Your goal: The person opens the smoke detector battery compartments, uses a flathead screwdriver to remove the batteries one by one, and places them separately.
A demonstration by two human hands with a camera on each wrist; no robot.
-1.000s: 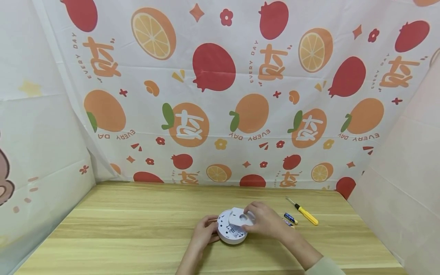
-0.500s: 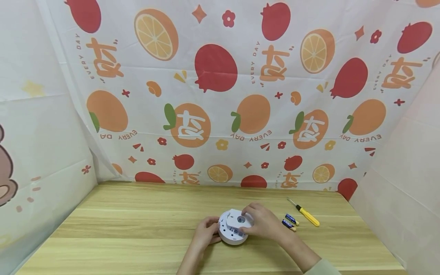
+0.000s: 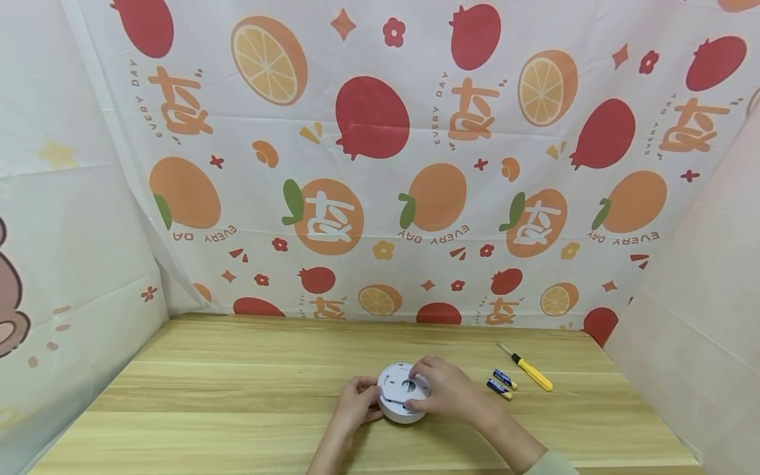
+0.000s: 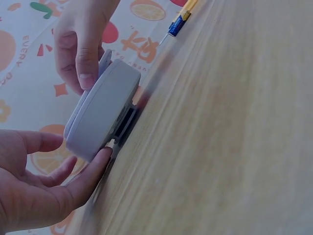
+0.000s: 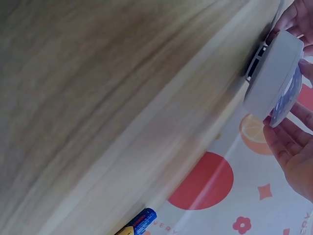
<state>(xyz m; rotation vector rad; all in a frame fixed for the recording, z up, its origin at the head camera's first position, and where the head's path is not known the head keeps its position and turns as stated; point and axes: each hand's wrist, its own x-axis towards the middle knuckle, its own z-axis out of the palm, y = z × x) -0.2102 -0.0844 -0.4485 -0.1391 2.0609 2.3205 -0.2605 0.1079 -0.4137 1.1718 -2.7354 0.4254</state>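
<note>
A round white smoke detector [image 3: 399,414] lies on the table with its vented side down; the dark slots show in the left wrist view. Over its upturned back sits a flat white cover plate [image 3: 394,389] with a round hole, nearly level with the rim. My left hand [image 3: 355,404] holds the detector's left side, thumb near the upper rim and a finger at the vented underside [image 4: 124,122]. From the right, my right hand [image 3: 448,390] pinches the plate between thumb and fingers. The plate's right edge is hidden by these fingers.
Two blue-and-yellow batteries, an upper battery [image 3: 505,379] and a lower battery [image 3: 499,389], lie right of my right hand. Beyond them is a yellow-handled screwdriver [image 3: 532,373]. A fruit-print cloth [image 3: 380,198] hangs behind the wooden table [image 3: 237,396].
The cover plate has come down from a tilted position to lie almost flat on the detector, covering the inside parts. My right hand moved slightly left and down; my left hand stayed.
</note>
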